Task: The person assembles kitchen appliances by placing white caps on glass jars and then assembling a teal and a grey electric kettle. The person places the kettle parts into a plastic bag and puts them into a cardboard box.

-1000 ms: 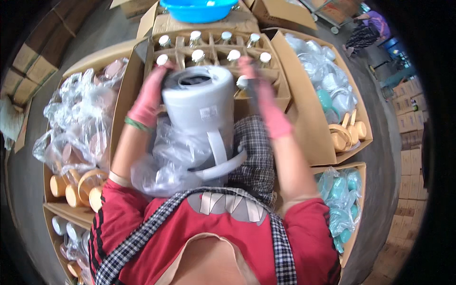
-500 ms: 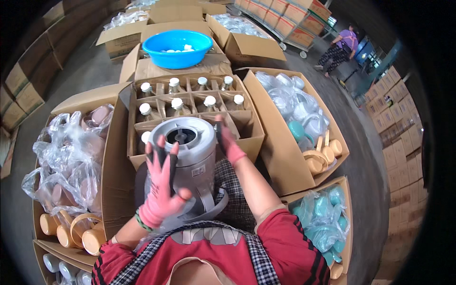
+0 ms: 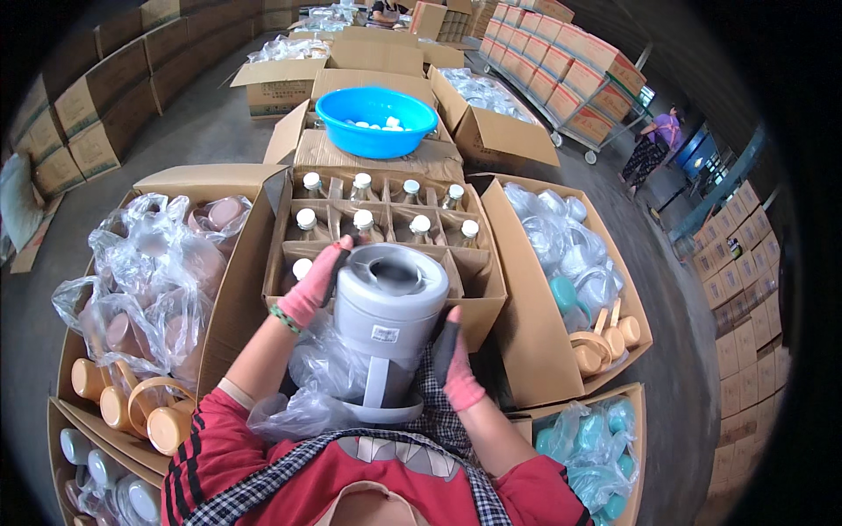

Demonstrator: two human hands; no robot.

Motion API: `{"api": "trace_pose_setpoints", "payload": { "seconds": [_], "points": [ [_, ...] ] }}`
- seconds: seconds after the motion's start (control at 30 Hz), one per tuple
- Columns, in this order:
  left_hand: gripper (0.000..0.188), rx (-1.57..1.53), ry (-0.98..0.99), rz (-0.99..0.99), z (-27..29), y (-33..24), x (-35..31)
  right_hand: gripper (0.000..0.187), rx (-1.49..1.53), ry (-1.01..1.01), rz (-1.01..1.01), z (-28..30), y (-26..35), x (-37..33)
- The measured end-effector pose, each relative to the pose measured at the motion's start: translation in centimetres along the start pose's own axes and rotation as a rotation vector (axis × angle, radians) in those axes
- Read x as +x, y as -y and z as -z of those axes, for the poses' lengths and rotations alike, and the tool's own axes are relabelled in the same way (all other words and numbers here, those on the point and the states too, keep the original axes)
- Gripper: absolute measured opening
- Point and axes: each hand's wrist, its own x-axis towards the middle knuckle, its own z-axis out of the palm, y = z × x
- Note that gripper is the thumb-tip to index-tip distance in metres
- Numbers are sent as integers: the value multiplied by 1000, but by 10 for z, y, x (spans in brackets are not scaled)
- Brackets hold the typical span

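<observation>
A grey thermos jug [image 3: 386,302] stands between my legs, its round end with a dark central hole facing up. Its handle [image 3: 377,381] points toward me, and a small white label sits above the handle. My left hand [image 3: 314,294], in a pink glove with dark fingertips, lies along the jug's far left side, fingers outstretched near the rim. My right hand [image 3: 456,364], gloved alike, is at the near right side with fingers straight and pointing up; whether it touches is hard to tell. Clear plastic bags [image 3: 329,364] bunch up left of the jug.
Ahead is a divided carton [image 3: 386,302] of white-capped bottles, with a blue basin [image 3: 377,131] of small white pieces behind it. Cartons of bagged pinkish and orange jugs [image 3: 149,289] stand left; bagged grey ones [image 3: 561,237] and teal ones [image 3: 601,447] right. A person [image 3: 656,145] is farther off.
The jug has turned, its label and handle shifting leftward around it. My left hand has moved forward along the side, while my right hand has come back toward me. The view has shifted too.
</observation>
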Motion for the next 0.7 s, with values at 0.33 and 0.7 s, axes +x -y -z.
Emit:
{"api": "trace_pose_setpoints", "payload": {
  "seconds": [0.33,0.7],
  "points": [
    [57,970,-650,-350,-39,-17,-31,70,226,-27,218,-8,12,35],
    [44,692,-436,-397,-18,-4,-15,63,-210,-110,214,-20,20,49]
  ]
}}
